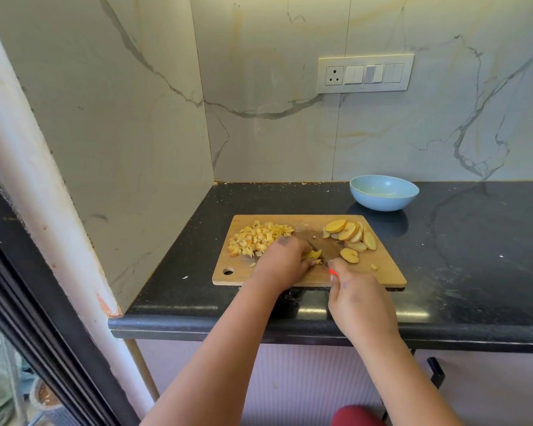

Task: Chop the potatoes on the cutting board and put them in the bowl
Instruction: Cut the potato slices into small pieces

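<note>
Mid-chop: you were dicing potato slices on the cutting board [379, 265].

Your left hand [285, 261] curled its fingers over a slice [314, 255]; your right hand [356, 295] gripped the knife [320, 255]. Uncut slices [350, 235] waited; next, steady cuts, then diced pieces [257, 238] into the empty bowl [383, 192].

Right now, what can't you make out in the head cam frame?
- Knife: the handle is wrapped by the right hand, with only an orange bit showing; much of the blade is behind the left hand.
- Potato piece being cut: mostly under the left hand's fingers.
- Blue bowl: the near wall hides part of the inside.
</note>
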### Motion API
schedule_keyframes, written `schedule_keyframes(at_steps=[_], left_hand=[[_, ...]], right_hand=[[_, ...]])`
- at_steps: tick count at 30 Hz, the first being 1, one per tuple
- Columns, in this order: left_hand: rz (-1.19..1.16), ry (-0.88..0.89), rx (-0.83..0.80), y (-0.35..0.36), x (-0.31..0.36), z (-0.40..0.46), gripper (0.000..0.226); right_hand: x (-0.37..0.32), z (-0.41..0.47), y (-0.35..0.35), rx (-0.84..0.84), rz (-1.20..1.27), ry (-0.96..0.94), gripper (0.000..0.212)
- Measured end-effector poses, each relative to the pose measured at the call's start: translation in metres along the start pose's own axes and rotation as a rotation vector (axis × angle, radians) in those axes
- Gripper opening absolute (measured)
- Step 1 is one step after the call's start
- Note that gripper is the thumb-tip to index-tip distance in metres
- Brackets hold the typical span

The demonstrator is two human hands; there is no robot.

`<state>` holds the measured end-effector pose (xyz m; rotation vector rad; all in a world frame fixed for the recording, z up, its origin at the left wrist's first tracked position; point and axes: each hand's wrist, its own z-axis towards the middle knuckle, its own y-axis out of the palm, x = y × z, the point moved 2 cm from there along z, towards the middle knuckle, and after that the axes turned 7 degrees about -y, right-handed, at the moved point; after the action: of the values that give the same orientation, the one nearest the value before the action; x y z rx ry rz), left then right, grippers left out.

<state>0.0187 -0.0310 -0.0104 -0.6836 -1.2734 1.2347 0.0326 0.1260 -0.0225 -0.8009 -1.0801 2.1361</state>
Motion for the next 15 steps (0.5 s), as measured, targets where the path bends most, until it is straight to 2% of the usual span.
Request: schedule_keyframes(at_steps=[5, 11, 15], left_hand=[[-0.012, 0.031, 0.019, 0.001, -0.002, 0.000, 0.027], [-0.068, -0.007, 0.044, 0.002, -0.001, 0.000, 0.027], [-0.049, 0.004, 0.077, 0.004, -0.002, 0.000, 0.025]], right_hand=[[-0.010, 0.002, 0.001, -0.022, 0.015, 0.022, 0.021], [-0.007, -0.011, -0.007, 0.097, 0.112, 0.019, 0.024], [-0.013, -0.020, -0.006, -0.023, 0.033, 0.018, 0.031]])
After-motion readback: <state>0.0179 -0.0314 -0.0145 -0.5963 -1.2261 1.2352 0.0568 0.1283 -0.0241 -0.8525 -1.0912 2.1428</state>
